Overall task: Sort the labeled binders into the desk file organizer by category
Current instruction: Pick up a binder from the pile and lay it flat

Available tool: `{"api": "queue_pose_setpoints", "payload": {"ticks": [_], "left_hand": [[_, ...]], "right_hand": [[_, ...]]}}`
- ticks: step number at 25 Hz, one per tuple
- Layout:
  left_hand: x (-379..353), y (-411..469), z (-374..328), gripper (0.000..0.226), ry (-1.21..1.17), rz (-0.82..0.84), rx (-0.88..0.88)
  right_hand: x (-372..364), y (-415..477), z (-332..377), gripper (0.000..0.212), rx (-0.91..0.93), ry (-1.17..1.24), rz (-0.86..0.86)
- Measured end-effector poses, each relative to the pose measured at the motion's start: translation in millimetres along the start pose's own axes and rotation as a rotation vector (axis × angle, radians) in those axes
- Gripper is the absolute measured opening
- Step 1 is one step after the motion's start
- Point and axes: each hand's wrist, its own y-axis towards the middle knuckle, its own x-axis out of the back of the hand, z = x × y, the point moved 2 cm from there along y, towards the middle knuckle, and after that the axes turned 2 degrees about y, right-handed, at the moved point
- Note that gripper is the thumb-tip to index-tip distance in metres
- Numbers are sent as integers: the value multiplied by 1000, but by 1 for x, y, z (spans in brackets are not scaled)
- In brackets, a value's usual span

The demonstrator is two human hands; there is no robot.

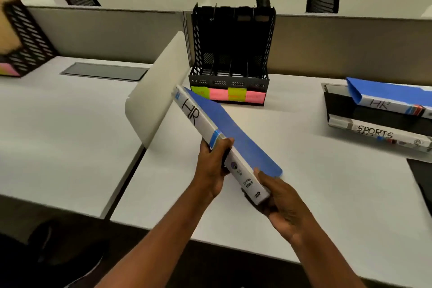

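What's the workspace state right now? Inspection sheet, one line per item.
Surface: white desk, mostly bare.
Job's things: blue HR binder held above desk; black file organizer upright, slots look empty, coloured notes along its front; second HR binder stacked on SPORTS binder at right.
Clutter: another black organizer far left.
Grippers: left hand and right hand both grip the held binder.
Cables: nothing seen.
Surroundings: grey partition, chairs beyond.

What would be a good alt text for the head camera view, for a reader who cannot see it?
Two hands, left hand and right hand, hold a blue binder marked HR above a white desk. Behind it stands an empty black file organizer with coloured sticky notes; two more binders lie stacked at right.
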Motion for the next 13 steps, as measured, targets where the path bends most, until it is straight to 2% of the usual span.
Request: {"api": "queue_pose_setpoints", "payload": {"ticks": [2,5,8,10,12,13], "left_hand": [[10,3,-2,48,13,-35,-18],[33,0,-7,53,-48,12,51],[66,-4,-18,38,-120,127,171],[88,2,-25,35,-129,147,235],[110,10,-31,31,-82,138,284],[121,14,-34,28,-44,135,299]], "right_hand": [[8,12,-3,50,17,-150,-38],[33,33,11,55,161,-255,-322],[63,53,32,64,277,-400,-535],[65,64,39,47,259,-654,-459],[49,72,27,47,209,-825,-303],[38,73,16,47,195,-822,-245]]}}
